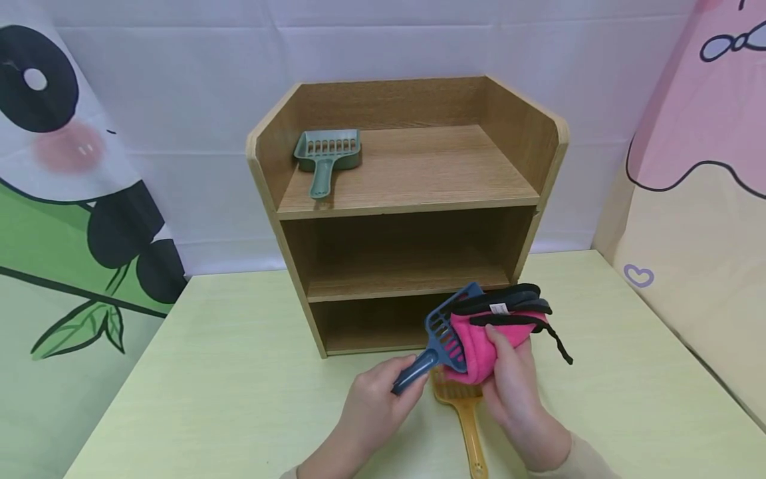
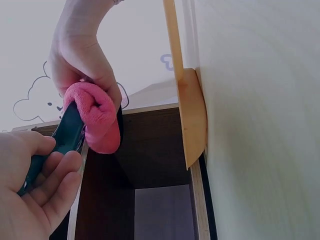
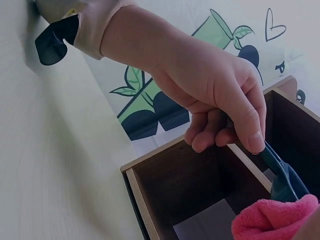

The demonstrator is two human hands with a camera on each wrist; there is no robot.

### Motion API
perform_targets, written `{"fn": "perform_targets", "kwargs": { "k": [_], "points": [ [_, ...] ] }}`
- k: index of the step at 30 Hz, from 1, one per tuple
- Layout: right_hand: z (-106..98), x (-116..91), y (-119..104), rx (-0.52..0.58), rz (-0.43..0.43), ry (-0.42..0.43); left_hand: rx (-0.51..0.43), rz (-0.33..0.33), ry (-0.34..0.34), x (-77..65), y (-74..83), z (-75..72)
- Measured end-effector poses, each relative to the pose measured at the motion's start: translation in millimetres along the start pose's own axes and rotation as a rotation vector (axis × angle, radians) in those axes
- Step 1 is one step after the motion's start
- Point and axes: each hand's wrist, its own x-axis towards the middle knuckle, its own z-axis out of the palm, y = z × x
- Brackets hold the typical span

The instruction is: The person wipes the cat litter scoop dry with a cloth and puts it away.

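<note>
My left hand (image 1: 378, 399) grips the handle of a blue slotted litter scoop (image 1: 445, 339), held tilted above the table. A folded pink cloth (image 1: 475, 346) with black edging, a white tag and a dark cord is in my right hand (image 1: 519, 392), thumb on top. The cloth touches the scoop's slotted head and covers part of it. In the left wrist view, the pink cloth (image 2: 95, 115) lies against the scoop's head. Below both hands a yellow litter scoop (image 1: 467, 416) lies on the table, its head partly hidden by the cloth.
A wooden shelf unit (image 1: 409, 209) with a top deck and two lower compartments stands at the back of the table (image 1: 227, 372). On the left of its top deck sits a green litter scoop (image 1: 326, 156), apparently stacked on another. Printed cloth walls surround the table.
</note>
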Motion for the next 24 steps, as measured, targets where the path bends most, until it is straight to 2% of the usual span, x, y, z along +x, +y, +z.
{"fn": "perform_targets", "kwargs": {
  "k": [5, 9, 17, 24],
  "points": [
    [-1, 0, -4, -0.002, -0.025, -0.013, -0.031, -0.028, -0.019, 0.2, 0.2, -1.8],
    [0, -2, -2, -0.002, -0.016, -0.01, -0.03, -0.023, -0.018, -0.4, 0.0, -0.8],
    [6, -10, 13, -0.013, 0.076, 0.004, 0.008, 0.009, 0.003, -2.1, -0.2, 2.3],
    [9, -15, 20, -0.007, 0.14, -0.033, 0.04, -0.014, -0.043, -5.6, -1.9, 5.2]
  ]
}}
